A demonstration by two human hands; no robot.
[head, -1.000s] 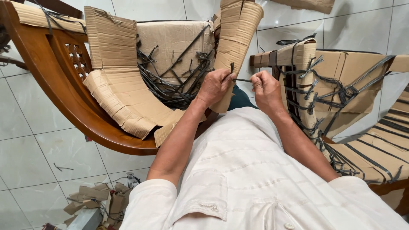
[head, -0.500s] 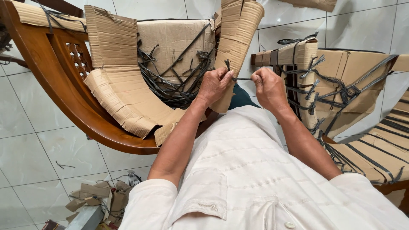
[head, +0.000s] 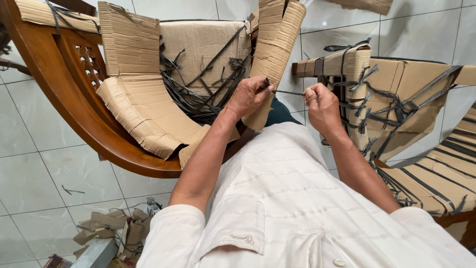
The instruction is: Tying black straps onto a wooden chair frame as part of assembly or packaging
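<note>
2 hands (left hand (head: 249, 95), right hand (head: 320, 101)) stretch black strap (head: 289, 92).

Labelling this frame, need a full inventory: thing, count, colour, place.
curved wooden chair frame: one, reddish brown, left.
corrugated cardboard wrapping: several sheets, tan, on the frame and around the furniture at right.
black plastic strapping: many strips, black, loose at centre, tied at right.
thin black strap piece: one, stretched between both hands.
cardboard scraps: a small pile, tan, floor bottom left.
tiled floor: white.
left hand: gripping the strap's left end.
right hand: gripping its right end.
</note>
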